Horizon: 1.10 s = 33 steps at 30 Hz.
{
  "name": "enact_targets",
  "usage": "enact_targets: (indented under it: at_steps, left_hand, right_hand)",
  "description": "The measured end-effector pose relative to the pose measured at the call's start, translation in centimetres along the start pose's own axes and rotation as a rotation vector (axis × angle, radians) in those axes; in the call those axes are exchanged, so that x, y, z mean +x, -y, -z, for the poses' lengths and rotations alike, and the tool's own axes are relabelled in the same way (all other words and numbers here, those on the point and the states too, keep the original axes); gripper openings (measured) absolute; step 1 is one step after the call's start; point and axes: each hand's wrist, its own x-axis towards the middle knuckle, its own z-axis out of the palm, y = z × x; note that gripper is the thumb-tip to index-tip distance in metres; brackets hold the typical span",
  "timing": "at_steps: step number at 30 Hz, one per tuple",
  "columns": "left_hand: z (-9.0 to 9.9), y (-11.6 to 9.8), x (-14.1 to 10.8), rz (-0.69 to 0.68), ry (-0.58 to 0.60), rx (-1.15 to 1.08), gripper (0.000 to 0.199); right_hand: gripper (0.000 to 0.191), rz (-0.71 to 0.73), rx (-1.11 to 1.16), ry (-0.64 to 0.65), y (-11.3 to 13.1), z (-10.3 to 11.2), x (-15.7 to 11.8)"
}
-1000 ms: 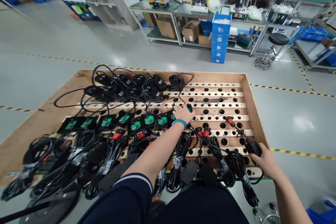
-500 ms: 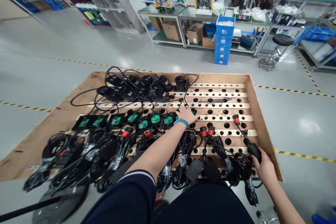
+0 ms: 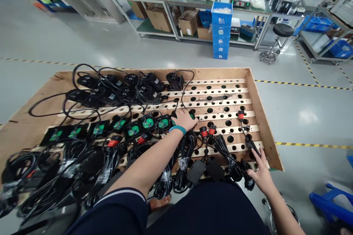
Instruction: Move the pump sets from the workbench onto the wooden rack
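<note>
My left hand (image 3: 184, 120), with a teal wristband, lies with fingers spread on top of a black housing with a green circuit board (image 3: 192, 115); the hand covers most of that housing. At the right end of the wooden tray, my right hand (image 3: 262, 174) is open. Its fingertips are at a small black box (image 3: 251, 147) on a cable with a red-and-black connector (image 3: 241, 116). The thumb is beside a coiled black cable (image 3: 246, 174). More housings with green boards (image 3: 148, 123) stand in a row left of my left hand.
The wooden tray (image 3: 261, 117) has slats with round holes and raised side walls. Black cylindrical motor-like units (image 3: 149, 94) with looping cables fill its back left. Bundled cables (image 3: 184, 163) line the near side. Beyond are stacked blue bins (image 3: 221, 31) and a stool (image 3: 283, 30).
The view has shifted, so the tray appears further left. My right hand has loosened from the small black box, its fingers now spread. My left hand stays on the same housing.
</note>
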Motion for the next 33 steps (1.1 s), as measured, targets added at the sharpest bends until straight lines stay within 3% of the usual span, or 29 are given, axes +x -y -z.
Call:
enact_targets:
  at_steps: [2, 7, 11, 15, 19, 24, 28, 33]
  left_hand:
    - [-0.2, 0.0, -0.1, 0.012, -0.003, -0.001, 0.095]
    - [-0.4, 0.0, 0.1, 0.016, 0.018, 0.006, 0.094]
    - [-0.1, 0.4, -0.1, -0.039, -0.004, 0.016, 0.093]
    - [0.0, 0.7, -0.4, -0.082, -0.036, 0.021, 0.088]
    - [0.1, 0.8, -0.5, -0.086, -0.029, 0.023, 0.087]
    - [0.3, 0.9, -0.4, -0.125, -0.043, 0.047, 0.083]
    - [0.2, 0.9, -0.3, -0.109, -0.038, 0.062, 0.088]
    - [0.1, 0.6, -0.4, -0.079, -0.020, 0.048, 0.089]
  right_hand:
    - [0.083, 0.035, 0.016, 0.014, 0.1, -0.2, -0.9]
    - [0.092, 0.094, -0.043, 0.123, 0.3, -0.8, -2.5]
    - [0.046, 0.053, -0.106, 0.124, 0.6, -0.4, -2.6]
    - [0.042, 0.051, -0.142, 0.033, 1.9, 0.8, -0.8]
    - [0.044, 0.055, -0.486, -0.075, 5.0, 1.0, 2.6]
    - [0.042, 0.065, -0.801, 0.030, 8.2, -1.5, 6.6]
    - [0.052, 0.064, -0.821, 0.055, 8.9, -3.0, 7.8]
    - [0.053, 0.047, -0.744, -0.006, 9.6, -3.1, 8.4]
